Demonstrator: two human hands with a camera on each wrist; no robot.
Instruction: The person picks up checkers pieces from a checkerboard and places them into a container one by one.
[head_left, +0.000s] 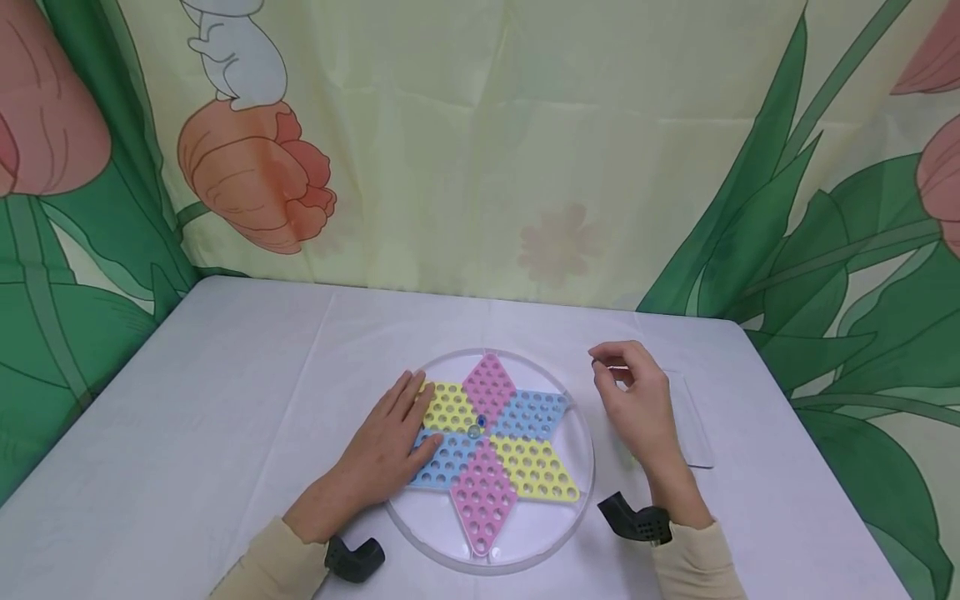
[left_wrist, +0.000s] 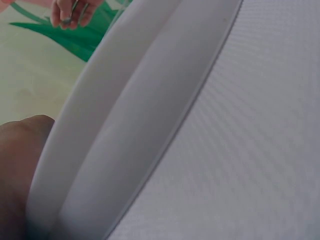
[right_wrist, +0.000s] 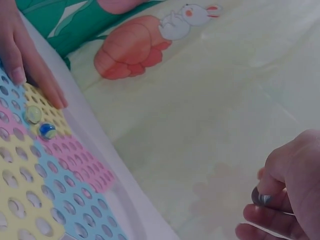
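Observation:
A round Chinese checkers board (head_left: 553, 529) with a pink, yellow and blue star of holes lies on the table. Two marbles sit near its centre: a blue marble (right_wrist: 47, 131) and a pale clear marble (right_wrist: 33, 114). My left hand (head_left: 390, 446) rests flat on the board's left side, fingers straight over the yellow and blue points. Off the board's right edge, my right hand (head_left: 637, 404) is raised and pinches a dark glassy marble (right_wrist: 259, 197) between thumb and fingertips. In the left wrist view the board's rim hides most of the star.
A flat clear tray or lid (head_left: 697, 433) lies on the white-covered table (head_left: 247, 367), partly behind my right forearm. Black wrist mounts (head_left: 636, 521) jut from both wrists near the board's front. A printed curtain (head_left: 450, 167) hangs behind the table's far edge.

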